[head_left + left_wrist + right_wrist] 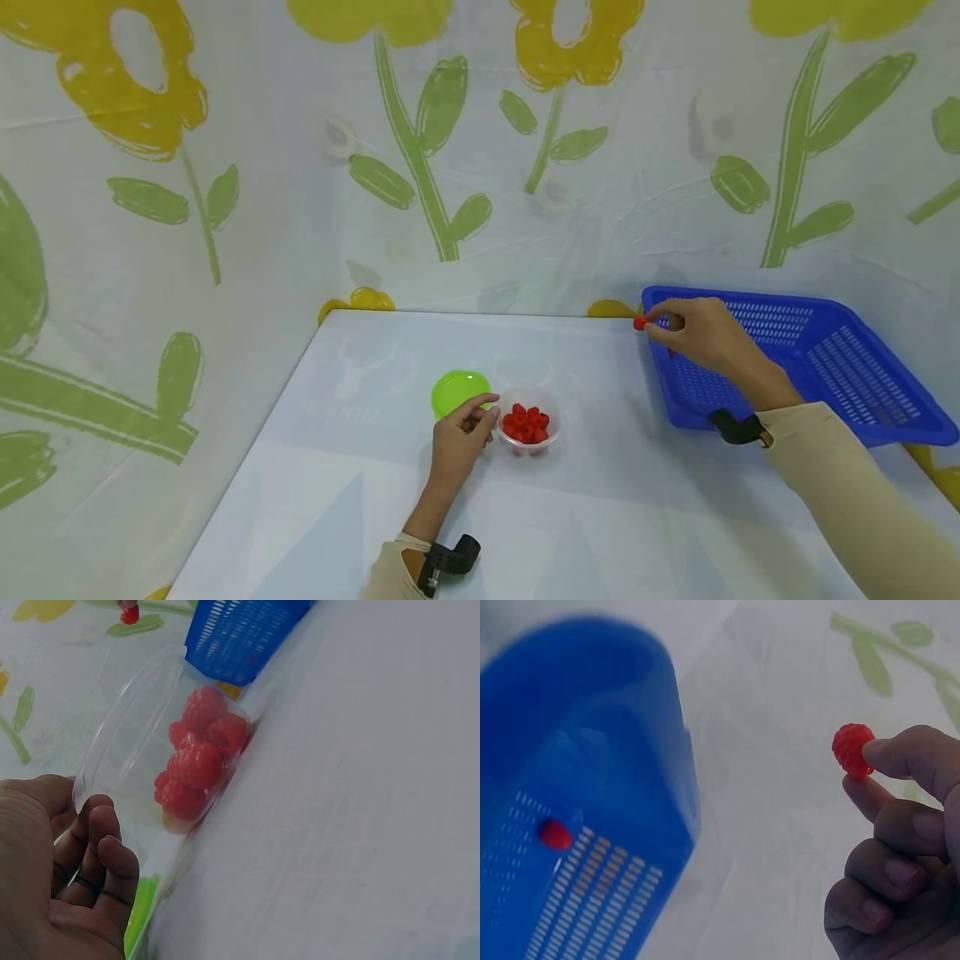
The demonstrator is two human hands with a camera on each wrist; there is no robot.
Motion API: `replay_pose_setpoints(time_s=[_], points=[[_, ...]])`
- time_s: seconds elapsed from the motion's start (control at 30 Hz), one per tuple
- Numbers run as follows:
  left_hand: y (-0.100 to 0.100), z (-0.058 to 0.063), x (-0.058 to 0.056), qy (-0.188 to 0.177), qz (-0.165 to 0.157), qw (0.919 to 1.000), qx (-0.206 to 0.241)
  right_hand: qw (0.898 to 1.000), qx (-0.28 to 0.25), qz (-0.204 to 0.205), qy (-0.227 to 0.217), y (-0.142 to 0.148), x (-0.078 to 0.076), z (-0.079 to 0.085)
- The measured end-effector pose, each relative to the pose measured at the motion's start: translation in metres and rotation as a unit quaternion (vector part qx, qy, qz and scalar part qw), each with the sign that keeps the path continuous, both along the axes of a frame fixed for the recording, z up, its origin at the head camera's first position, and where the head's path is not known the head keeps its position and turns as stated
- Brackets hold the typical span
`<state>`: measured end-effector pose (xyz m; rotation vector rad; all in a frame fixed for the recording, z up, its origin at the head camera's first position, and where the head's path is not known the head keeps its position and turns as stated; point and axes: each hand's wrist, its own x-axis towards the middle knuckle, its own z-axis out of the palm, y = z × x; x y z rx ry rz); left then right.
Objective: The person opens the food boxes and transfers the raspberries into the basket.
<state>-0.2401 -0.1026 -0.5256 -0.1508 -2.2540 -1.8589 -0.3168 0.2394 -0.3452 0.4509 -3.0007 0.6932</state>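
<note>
My right hand [705, 336] pinches a red raspberry [853, 750] between thumb and index finger, over the left rim of the blue basket. The other fingers curl in toward the palm in the right wrist view. A clear plastic bowl [142, 731] stands on the table with several raspberries [199, 765] inside. At its left side, my left hand [456, 442] holds the rim between thumb and fingertips. Partly behind that hand lies a bright green round lid [457, 390].
The blue perforated basket [817, 304] stands at the table's right side, and one raspberry [555, 834] lies in it. A white cloth [285, 208] with printed flowers hangs behind and to the left of the white table [337, 500].
</note>
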Motion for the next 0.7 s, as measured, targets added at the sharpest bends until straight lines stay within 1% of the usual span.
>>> replay_pose_setpoints(time_s=[0.17, 0.37, 0.53, 0.7], points=[[0.0, 0.0, 0.0, 0.0, 0.0, 1.0, 0.004, 1.0, 0.015, -0.012, 0.01, 0.016, -0.009, 0.01], [0.001, 0.002, 0.001, -0.01, 0.008, 0.9999, -0.005, 0.999, 0.035, -0.014, 0.025, 0.033, -0.022, 0.014], [0.002, 0.002, 0.004, -0.021, 0.008, 0.9997, -0.009, 0.999, 0.036, -0.024, 0.009, 0.046, -0.031, 0.013], [0.002, 0.003, 0.003, -0.019, 0.006, 0.9998, -0.01, 0.999, 0.036, -0.031, -0.005, 0.058, -0.04, 0.01]])
